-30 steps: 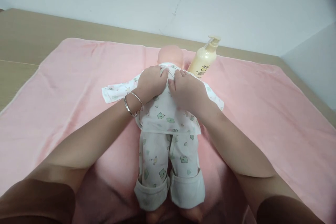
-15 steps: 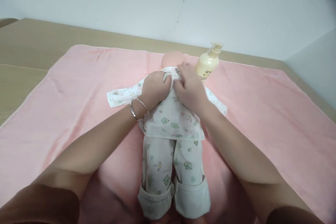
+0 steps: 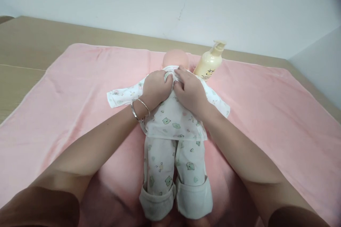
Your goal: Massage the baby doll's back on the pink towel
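Note:
A baby doll (image 3: pixel 174 57) lies lengthwise on a pink towel (image 3: pixel 266 113), its head away from me. It wears a white top (image 3: pixel 173 120) and trousers (image 3: pixel 173 170) printed with small bears. My left hand (image 3: pixel 156 87), with two silver bangles at the wrist, presses on the doll's upper body and pinches the fabric at the collar. My right hand (image 3: pixel 189 92) lies beside it on the other side, fingers also gripping the top's collar under the head.
A cream pump bottle (image 3: pixel 209 63) lies tilted just right of the doll's head. The towel covers a wooden surface (image 3: pixel 23 42) that meets a white wall (image 3: pixel 239 3) at the back.
Both hands have stayed on the doll's upper body. My right fingers have shifted along the collar toward the neck. The view has shifted a little.

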Motion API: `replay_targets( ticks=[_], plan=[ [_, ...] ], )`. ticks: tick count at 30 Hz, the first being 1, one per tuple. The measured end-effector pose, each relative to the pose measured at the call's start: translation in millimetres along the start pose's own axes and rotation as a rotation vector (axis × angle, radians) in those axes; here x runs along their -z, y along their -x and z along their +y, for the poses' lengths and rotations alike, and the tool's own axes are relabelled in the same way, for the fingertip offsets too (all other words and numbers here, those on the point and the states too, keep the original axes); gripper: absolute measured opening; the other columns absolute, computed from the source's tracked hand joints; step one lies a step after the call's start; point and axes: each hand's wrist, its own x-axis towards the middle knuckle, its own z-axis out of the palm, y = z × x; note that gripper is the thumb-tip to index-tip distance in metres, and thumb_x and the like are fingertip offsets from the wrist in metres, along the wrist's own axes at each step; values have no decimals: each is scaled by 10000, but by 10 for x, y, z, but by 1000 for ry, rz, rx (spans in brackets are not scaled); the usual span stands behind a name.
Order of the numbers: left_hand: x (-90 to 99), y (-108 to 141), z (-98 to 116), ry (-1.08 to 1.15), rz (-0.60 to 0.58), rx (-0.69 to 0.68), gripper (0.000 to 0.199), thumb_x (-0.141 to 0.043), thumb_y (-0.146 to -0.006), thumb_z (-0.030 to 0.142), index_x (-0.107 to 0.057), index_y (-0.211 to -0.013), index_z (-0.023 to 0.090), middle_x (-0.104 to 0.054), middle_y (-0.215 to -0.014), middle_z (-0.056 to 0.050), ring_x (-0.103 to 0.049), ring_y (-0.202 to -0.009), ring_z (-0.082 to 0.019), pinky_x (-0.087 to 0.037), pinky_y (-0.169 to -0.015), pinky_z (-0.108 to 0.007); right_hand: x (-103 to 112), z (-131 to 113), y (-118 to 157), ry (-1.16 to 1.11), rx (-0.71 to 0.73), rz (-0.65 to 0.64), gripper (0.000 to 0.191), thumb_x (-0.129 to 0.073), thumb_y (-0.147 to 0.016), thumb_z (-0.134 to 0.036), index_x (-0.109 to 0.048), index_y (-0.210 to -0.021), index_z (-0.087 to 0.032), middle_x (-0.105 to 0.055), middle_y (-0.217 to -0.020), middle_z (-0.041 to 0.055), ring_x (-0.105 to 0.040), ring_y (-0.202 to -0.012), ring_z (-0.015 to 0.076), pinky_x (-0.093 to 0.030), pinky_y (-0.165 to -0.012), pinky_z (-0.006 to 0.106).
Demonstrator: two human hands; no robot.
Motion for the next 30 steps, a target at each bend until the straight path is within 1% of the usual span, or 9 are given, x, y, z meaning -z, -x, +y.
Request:
replay_targets(
  ticks=[6,11,14,16,18,21,23,26,30],
  plan=[
    [20,7,8,-10,-11,3,304,-380,-955,319,-429,-675,213,-610,-756,-59,-503,-728,-185,-362,-697,-348,104,-37,24,-35,-11,73,539,-434,-912,-182,-575,-1430,-136,-564,-1530,133,-500,-1472,251,-451,-1232,482],
    [22,6,5,-3,-23,16,288,-381,-948,330,-482,-705,212,-668,-832,-80,-546,-776,-204,-407,-734,-360,122,-109,11,-1,69,-84,420,-410,-917,-165,-724,-1194,-198,-687,-1380,98,-573,-1392,270,-459,-1208,513],
    [29,6,5,1,-22,23,301,-372,-951,333,-518,-722,205,-681,-848,-86,-566,-794,-209,-439,-761,-362,359,-128,-14,-47,56,-87,399,-454,-926,-210,-728,-1214,-224,-696,-1370,68,-584,-1387,282,-486,-1179,536],
    [55,13,15,23,-36,46,304,-379,-949,332,-577,-763,196,-701,-881,-95,-599,-835,-225,-476,-809,-378,587,-111,-27,-49,38,-12,413,-466,-941,-241,-705,-1279,-238,-657,-1433,64,-557,-1418,310,-464,-1189,588],
    [104,25,53,88,-30,48,276,-420,-936,318,-657,-895,183,-736,-1032,-110,-642,-991,-250,-506,-940,-400,808,-51,-42,-61,41,103,427,-472,-949,-233,-678,-1323,-244,-624,-1476,64,-526,-1451,314,-431,-1221,601],
    [183,32,206,246,16,-14,361,-487,-912,281,-664,-1209,178,-664,-1381,-105,-570,-1323,-248,-447,-1168,-400,1035,130,-88,-112,28,277,417,-482,-965,-216,-651,-1346,-221,-600,-1502,82,-491,-1486,270,-405,-1270,512],
    [191,-3,375,372,-3,-66,425,-484,-931,291,-625,-1320,192,-607,-1470,-90,-536,-1392,-230,-454,-1185,-386,1100,278,-138,-122,-48,325,424,-493,-973,-231,-633,-1372,-195,-568,-1533,103,-469,-1503,253,-403,-1277,466],
    [86,-177,656,527,-82,-89,428,-373,-1017,342,-599,-1362,227,-623,-1415,-89,-572,-1367,-222,-531,-1080,-376,1090,465,-226,-65,-167,271,517,-514,-959,-260,-557,-1462,-148,-470,-1610,135,-401,-1546,281,-360,-1294,507],
    [-183,-653,859,597,-61,-48,460,-288,-1075,432,-528,-1415,237,-616,-1335,-124,-572,-1387,-266,-561,-969,-400,947,629,-318,23,-93,131,577,-491,-959,-284,-470,-1530,-199,-400,-1659,112,-330,-1578,319,-330,-1280,608]
  ],
)
